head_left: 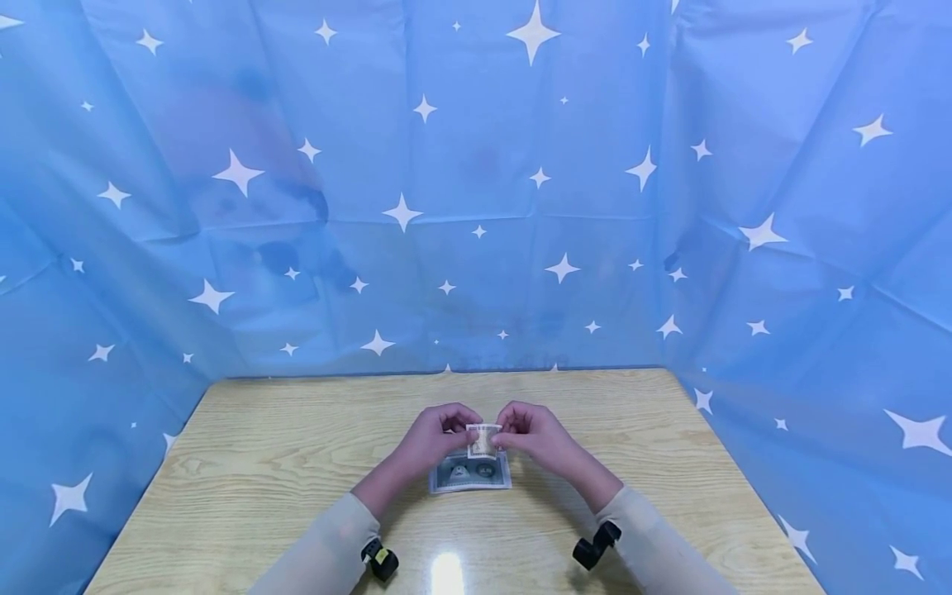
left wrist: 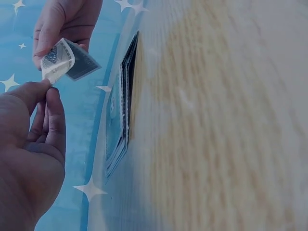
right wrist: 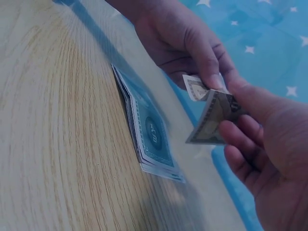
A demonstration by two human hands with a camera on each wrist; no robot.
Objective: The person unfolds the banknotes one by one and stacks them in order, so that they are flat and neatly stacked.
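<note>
Above the table, a folded banknote (head_left: 483, 444) is stretched between two hands. My left hand (head_left: 434, 435) pinches its left side between thumb and fingertips. Its right side is pinched by my right hand (head_left: 537, 433) in the same way. In the right wrist view the banknote (right wrist: 211, 118) shows a crease, with one part angled away from the other. Just below both hands lies a small stack of bluish-grey banknotes (head_left: 472, 478), apart from the held one. From the left wrist, the stack (left wrist: 117, 115) appears slightly bent, its layered edges showing.
The wooden table (head_left: 297, 446) reaches back to a blue curtain (head_left: 476, 165) with white stars, which also hangs along both sides. Small black devices sit on the left wrist (head_left: 381, 560) and right wrist (head_left: 597, 545). A bright reflection lies near the front.
</note>
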